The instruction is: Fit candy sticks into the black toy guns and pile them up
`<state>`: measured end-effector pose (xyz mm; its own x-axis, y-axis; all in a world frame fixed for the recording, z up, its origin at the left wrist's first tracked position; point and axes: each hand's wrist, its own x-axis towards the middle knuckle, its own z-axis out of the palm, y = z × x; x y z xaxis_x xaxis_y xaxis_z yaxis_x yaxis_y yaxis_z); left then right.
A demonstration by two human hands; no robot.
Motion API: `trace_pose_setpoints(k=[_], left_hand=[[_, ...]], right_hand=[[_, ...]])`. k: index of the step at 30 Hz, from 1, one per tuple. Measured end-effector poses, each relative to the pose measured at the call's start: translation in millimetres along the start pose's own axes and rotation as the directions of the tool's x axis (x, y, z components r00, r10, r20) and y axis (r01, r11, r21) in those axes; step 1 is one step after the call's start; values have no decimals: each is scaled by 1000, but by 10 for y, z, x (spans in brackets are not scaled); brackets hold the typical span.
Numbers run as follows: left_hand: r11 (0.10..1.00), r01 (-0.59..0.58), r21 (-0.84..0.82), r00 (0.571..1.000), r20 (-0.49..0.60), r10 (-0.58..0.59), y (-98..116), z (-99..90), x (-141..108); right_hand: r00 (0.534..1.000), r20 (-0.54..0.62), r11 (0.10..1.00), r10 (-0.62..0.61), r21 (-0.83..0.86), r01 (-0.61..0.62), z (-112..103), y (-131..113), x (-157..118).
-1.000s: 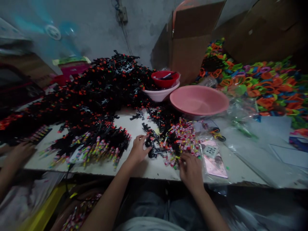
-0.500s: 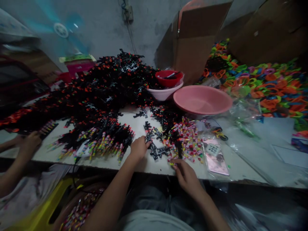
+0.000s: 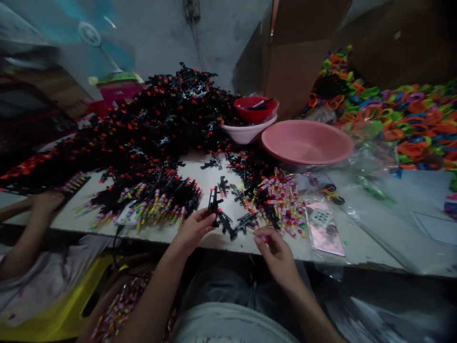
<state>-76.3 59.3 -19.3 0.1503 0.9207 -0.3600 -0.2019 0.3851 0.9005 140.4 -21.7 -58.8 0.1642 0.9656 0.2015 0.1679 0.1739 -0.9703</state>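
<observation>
My left hand point(image 3: 193, 232) pinches a small black toy gun point(image 3: 214, 202) with an orange tip, held upright above the table's front edge. In my right hand point(image 3: 279, 255), closed fingertips grip a small pink-and-yellow plastic piece point(image 3: 263, 237), partly covered by the fingers. Between the hands lie several loose black toy guns point(image 3: 246, 220). Beside the right hand spreads a heap of small pink, white and yellow pieces point(image 3: 282, 197). Left of my left hand is a pile of toy guns with striped colourful ends point(image 3: 157, 209).
A large mound of black toy guns point(image 3: 160, 119) fills the back. Pink point(image 3: 309, 140) and red point(image 3: 255, 110) basins stand behind the pieces. A pink phone-like packet point(image 3: 324, 231) lies at right. Bright plastic rings point(image 3: 410, 114) are heaped far right. Another person's hand point(image 3: 48, 202) works at left.
My left hand has lifted the toy gun off the table and brought it back and to the left, turned upright. My right hand has raised its small piece slightly. The view has shifted a little.
</observation>
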Motion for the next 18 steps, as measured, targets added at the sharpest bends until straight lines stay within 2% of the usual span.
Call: trace_pose_setpoints(k=[2, 4, 6, 9, 11, 14, 16, 18], left_hand=[[986, 67, -150, 998, 13, -66, -3, 97, -146], [975, 74, -211, 997, 6, -75, -26, 209, -269], [971, 49, -234, 998, -19, -55, -57, 311, -366], [972, -1, -233, 999, -44, -10, -99, 412, -463], [978, -25, -209, 999, -45, 16, -109, 444, -502], [982, -61, -177, 996, -75, 49, -89, 466, -538], [982, -81, -168, 993, -94, 66, -63, 474, -555], [983, -83, -166, 994, -82, 71, -40, 476, -569]], right_hand=[[993, 74, 992, 97, 70, -102, 58, -146, -2], [977, 164, 979, 135, 128, -157, 111, -263, -4], [968, 226, 975, 110, 166, -149, 159, -332, -10], [965, 234, 979, 114, 136, -149, 203, -368, -20], [975, 200, 994, 97, 21, -103, 207, -379, -22], [980, 195, 986, -33, -153, 64, 199, -403, -23], [976, 197, 975, -92, -179, 129, 206, -412, -29], [985, 134, 980, -105, -155, 126, 226, -402, -42]])
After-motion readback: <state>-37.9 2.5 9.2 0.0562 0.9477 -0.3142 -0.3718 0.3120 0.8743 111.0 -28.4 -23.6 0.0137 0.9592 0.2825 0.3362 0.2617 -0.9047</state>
